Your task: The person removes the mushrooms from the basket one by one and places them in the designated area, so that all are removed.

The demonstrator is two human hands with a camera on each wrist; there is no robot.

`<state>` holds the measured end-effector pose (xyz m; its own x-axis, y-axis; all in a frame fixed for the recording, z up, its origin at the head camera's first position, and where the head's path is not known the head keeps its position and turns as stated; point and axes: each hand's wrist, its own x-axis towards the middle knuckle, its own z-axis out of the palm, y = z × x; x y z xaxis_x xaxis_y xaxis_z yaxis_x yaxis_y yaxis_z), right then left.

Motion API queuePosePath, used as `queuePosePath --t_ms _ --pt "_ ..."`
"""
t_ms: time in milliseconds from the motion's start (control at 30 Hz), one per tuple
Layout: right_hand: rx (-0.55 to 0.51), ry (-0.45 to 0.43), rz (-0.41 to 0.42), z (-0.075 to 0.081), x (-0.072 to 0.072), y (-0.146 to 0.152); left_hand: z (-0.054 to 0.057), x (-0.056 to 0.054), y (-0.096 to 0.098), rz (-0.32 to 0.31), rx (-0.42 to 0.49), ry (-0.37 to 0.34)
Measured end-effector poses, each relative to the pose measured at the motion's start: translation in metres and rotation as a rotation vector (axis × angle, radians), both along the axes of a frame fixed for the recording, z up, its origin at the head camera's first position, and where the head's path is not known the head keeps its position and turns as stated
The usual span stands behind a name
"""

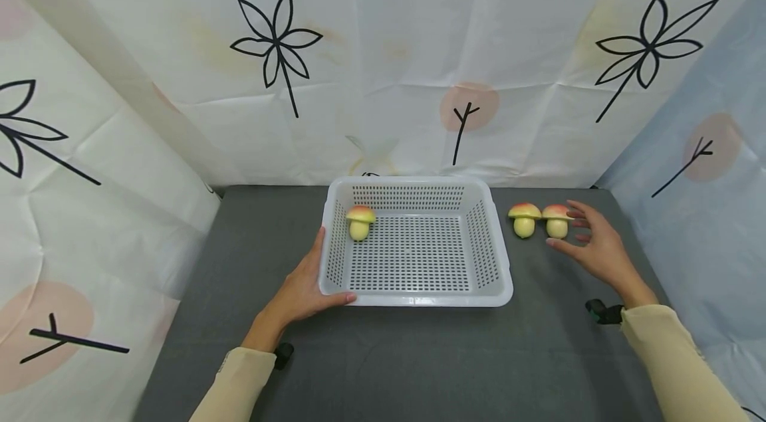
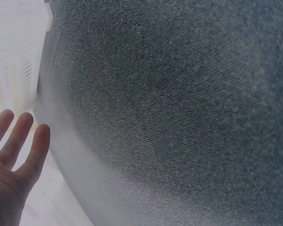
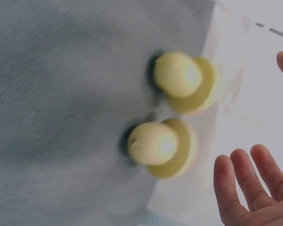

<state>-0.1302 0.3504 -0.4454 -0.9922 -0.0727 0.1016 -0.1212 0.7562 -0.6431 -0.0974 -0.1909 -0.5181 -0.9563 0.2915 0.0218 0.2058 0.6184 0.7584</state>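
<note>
A white perforated plastic basket (image 1: 413,300) stands in the middle of the table. One toy mushroom (image 1: 360,222), with a yellow stem and a red-and-yellow cap, lies inside it at the left. My left hand (image 1: 308,282) touches the basket's front left corner, thumb along the front rim and fingers at the left side; the left wrist view shows straight fingers (image 2: 37,148). To the right of the basket, two similar mushrooms lie side by side, a nearer-to-basket mushroom (image 1: 524,219) and an outer mushroom (image 1: 557,220). Spread around the outer one's right side, my right hand (image 1: 595,246) grips nothing.
The dark grey tabletop (image 1: 413,355) runs under everything. White printed cloth hangs behind the table (image 1: 383,63) and on both sides. The right cloth (image 1: 706,222) comes close to the right forearm.
</note>
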Motion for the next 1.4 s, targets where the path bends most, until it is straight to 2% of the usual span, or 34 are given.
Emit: queuePosePath --t_ms 233,600,867,1167,1400 --pt "-0.012 0.061 0.061 0.015 0.002 -0.024 0.0 0.001 0.0 -0.005 0.0 0.003" --pt "-0.094 0.038 0.181 0.028 -0.008 -0.073 -0.002 -0.001 -0.001 -0.004 -0.008 -0.003" --pt "-0.12 -0.006 0.257 0.027 -0.022 -0.112 0.0 -0.001 -0.001 -0.016 0.013 0.002" --pt "-0.111 -0.044 0.369 0.021 -0.034 -0.159 -0.002 -0.001 -0.001 -0.008 -0.004 0.006" --pt "-0.116 -0.098 0.412 0.014 -0.044 -0.196 -0.002 0.0 -0.001 -0.007 -0.005 0.004"
